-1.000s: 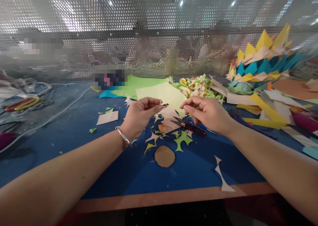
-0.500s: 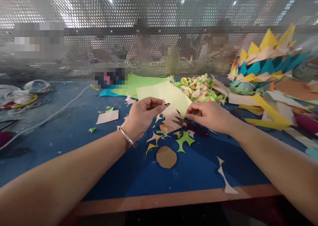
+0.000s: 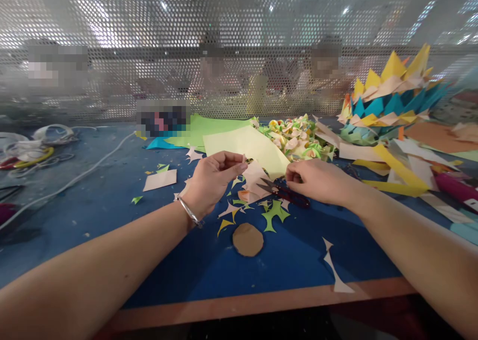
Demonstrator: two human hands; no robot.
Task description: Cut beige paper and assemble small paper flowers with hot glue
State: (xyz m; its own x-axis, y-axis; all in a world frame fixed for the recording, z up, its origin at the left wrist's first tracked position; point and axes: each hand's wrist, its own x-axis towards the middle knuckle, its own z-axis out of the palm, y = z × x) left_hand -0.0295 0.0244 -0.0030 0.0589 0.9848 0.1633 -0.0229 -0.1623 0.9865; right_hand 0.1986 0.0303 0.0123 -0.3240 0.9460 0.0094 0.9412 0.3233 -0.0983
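Observation:
My left hand, with a silver bangle at its wrist, is closed in a pinch. A small pale bit of paper shows at its fingertips. My right hand is closed, its fingers curled in; whether anything sits inside them is hidden. Just below it lie dark-red-handled scissors with their blades parted, pointing left. Between the hands, a pale pink paper sheet with cut edges lies in front of a pale yellow sheet. Green scraps and a round cardboard disc are nearer to me.
A heap of curled paper pieces stands behind my right hand. Farther right are a layered paper-spike model, yellow strips and a magenta tool. A white cable crosses the left. Perforated metal mesh borders the back.
My right hand has moved slightly right, away from the left, uncovering more of the scissors. My left hand keeps its pinch. The whole view has shifted a little.

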